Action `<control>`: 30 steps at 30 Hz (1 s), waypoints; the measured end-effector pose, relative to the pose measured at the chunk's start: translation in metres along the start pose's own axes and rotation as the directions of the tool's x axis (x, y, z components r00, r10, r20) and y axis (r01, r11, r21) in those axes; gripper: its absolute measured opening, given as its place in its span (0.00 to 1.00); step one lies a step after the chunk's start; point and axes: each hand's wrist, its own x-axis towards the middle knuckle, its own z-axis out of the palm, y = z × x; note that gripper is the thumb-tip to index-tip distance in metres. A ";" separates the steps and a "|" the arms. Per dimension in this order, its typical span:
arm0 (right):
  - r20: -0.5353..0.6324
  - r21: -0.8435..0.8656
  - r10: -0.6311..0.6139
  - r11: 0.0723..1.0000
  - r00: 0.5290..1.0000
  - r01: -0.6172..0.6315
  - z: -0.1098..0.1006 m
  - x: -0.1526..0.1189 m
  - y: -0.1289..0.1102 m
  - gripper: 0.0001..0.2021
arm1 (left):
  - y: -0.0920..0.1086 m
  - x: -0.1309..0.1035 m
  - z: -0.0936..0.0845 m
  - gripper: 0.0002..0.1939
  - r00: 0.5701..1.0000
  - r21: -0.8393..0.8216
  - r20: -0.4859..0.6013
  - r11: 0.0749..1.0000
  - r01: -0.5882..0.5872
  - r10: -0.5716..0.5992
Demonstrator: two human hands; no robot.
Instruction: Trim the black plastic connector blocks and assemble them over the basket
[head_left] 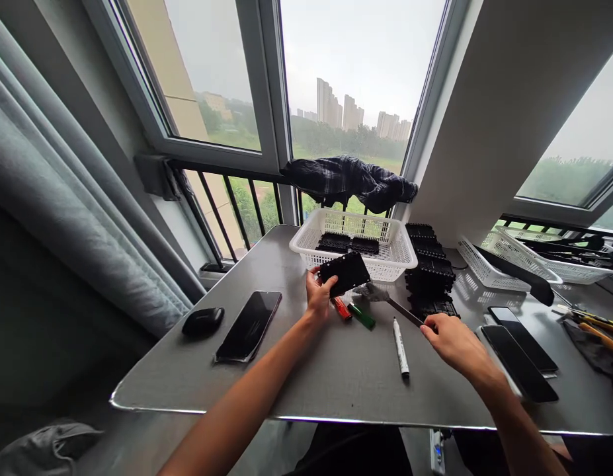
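Note:
My left hand (318,292) holds a flat black plastic part (346,273) tilted up, its thumb across the face. Fingers of my right hand (444,336) are closed round the end of a thin dark tool (404,312). At the tool's far end is a greyish clump (371,292), close to the lower right edge of the black part. Under the part lie a red lighter (342,309) and a green lighter (362,316). A white marker (400,348) lies between my hands.
Behind my hands a white basket (403,254) contains black parts. Stacked black parts (430,274) stand right of it. Phones (249,326) and a black case (203,322) lie left; more phones (519,362), baskets (504,281) and tools (601,324) are right.

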 end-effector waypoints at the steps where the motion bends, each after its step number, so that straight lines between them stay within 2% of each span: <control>1: -0.049 -0.111 0.018 0.993 0.999 -0.024 -0.004 -0.004 -0.001 0.11 | -0.001 0.000 0.000 0.30 1.000 0.000 -0.002 1.000 -0.006 0.006; 3: -0.124 -0.254 0.049 0.964 0.991 -0.079 -0.014 -0.013 -0.002 0.11 | -0.003 0.001 -0.001 0.30 1.000 0.010 -0.002 1.000 -0.013 0.013; 6: -0.168 -0.276 0.042 0.957 0.985 -0.087 -0.035 -0.023 -0.001 0.12 | -0.006 0.002 -0.001 0.30 0.999 0.034 -0.003 0.999 -0.033 0.033; 8: -0.177 -0.169 -0.007 0.985 0.984 -0.023 -0.047 -0.023 0.000 0.14 | -0.008 0.002 -0.001 0.29 0.998 0.045 0.005 0.997 -0.057 0.057; 11: -0.228 0.136 -0.125 0.978 0.966 0.159 -0.050 -0.010 -0.007 0.16 | -0.011 0.001 0.000 0.28 0.995 0.066 0.041 0.994 -0.091 0.088; 13: -0.319 0.309 -0.162 0.914 0.934 0.264 -0.040 0.004 -0.020 0.16 | -0.012 -0.002 0.000 0.27 0.993 0.088 0.073 0.991 -0.102 0.095; 15: -0.414 0.389 -0.166 0.857 0.895 0.339 -0.024 0.020 -0.036 0.17 | -0.013 -0.004 0.001 0.27 0.990 0.110 0.103 0.989 -0.103 0.092; 18: -0.513 0.396 -0.176 0.820 0.840 0.413 0.005 0.042 -0.058 0.20 | -0.012 -0.007 0.001 0.27 0.986 0.135 0.149 0.986 -0.095 0.074; 20: -0.549 0.362 -0.146 0.846 0.823 0.392 0.024 0.052 -0.064 0.19 | -0.012 -0.007 0.001 0.26 0.982 0.163 0.171 0.981 -0.105 0.077; 24: -0.555 0.317 -0.087 0.897 0.827 0.307 0.053 0.063 -0.059 0.18 | -0.012 -0.007 0.001 0.22 0.974 0.225 0.215 0.966 -0.127 0.078; 30: -0.526 0.261 -0.163 0.903 0.835 0.341 0.072 0.068 -0.052 0.21 | -0.014 -0.013 0.003 0.20 0.956 0.228 0.294 0.969 -0.094 0.023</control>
